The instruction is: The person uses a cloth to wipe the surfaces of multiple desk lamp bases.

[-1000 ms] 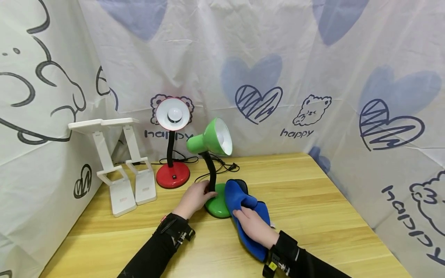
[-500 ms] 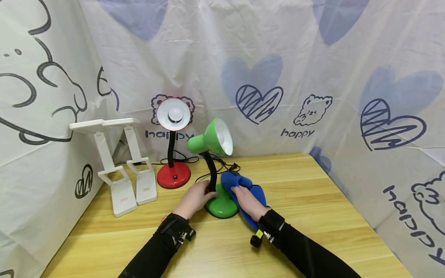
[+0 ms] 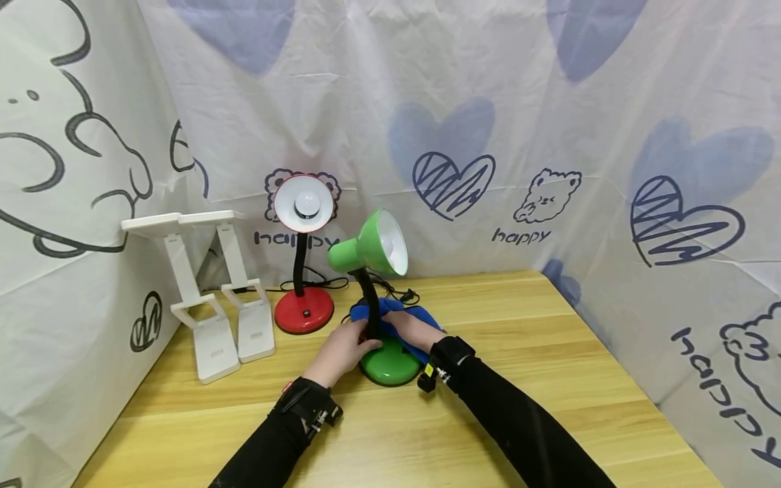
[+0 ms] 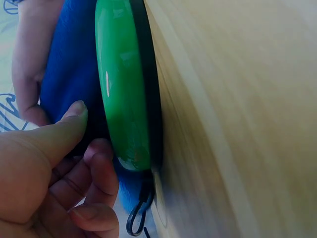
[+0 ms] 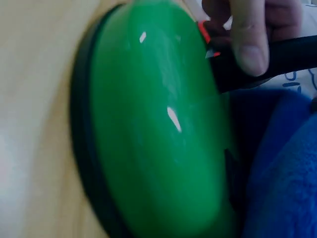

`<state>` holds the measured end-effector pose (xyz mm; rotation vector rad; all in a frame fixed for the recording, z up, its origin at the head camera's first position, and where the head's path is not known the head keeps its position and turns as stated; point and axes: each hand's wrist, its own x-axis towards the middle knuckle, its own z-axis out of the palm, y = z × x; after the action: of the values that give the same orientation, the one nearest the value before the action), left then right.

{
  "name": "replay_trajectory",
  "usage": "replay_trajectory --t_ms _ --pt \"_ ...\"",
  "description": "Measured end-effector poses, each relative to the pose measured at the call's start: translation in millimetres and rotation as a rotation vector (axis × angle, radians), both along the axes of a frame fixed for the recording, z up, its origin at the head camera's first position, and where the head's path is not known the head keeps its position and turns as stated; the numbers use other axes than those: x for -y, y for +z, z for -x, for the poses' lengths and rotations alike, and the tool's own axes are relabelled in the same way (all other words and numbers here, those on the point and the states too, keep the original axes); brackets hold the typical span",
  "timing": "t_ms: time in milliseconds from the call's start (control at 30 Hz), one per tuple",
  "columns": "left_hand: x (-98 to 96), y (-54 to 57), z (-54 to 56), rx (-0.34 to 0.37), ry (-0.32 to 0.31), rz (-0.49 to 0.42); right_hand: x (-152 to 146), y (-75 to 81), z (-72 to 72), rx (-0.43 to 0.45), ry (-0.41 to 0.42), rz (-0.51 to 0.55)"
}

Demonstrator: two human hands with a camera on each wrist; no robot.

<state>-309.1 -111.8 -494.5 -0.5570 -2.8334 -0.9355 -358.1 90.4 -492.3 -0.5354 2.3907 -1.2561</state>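
A green desk lamp stands upright on the wooden table, its head facing right. My left hand grips the foot of its black bendable neck; in the right wrist view the thumb lies along that neck. My right hand holds a blue cloth against the far side of the lamp base, reaching behind the neck. Fluffy cloth fills the right of the right wrist view. In the left wrist view it lies alongside the glossy base. The right fingertips are mostly hidden by cloth and neck.
A red desk lamp stands behind to the left. Further left are two white folding lamps side by side. Black cords and a plug lie at the back. A printed white curtain encloses the table.
My right hand has carried the blue cloth left and away from me, from the base's right side to behind the neck. My left hand and the green lamp have stayed put.
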Motion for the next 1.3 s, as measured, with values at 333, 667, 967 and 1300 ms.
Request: replay_trajectory --t_ms 333,667,967,1300 --pt "-0.3 1.1 -0.8 0.005 0.016 0.01 -1 -3.8 -6.0 -0.15 0.05 -0.074" --pt "-1.4 0.9 -1.1 -0.004 0.01 -0.009 -47 -12.9 -47.3 -0.11 -0.08 -0.088" --pt "-0.2 -1.7 1.1 0.009 0.023 -0.012 -62 -7.7 -95.1 -0.39 0.011 -0.247" --pt "0.0 -0.7 -0.3 -0.019 0.066 0.051 -62 5.0 -114.8 -0.86 0.406 -0.522"
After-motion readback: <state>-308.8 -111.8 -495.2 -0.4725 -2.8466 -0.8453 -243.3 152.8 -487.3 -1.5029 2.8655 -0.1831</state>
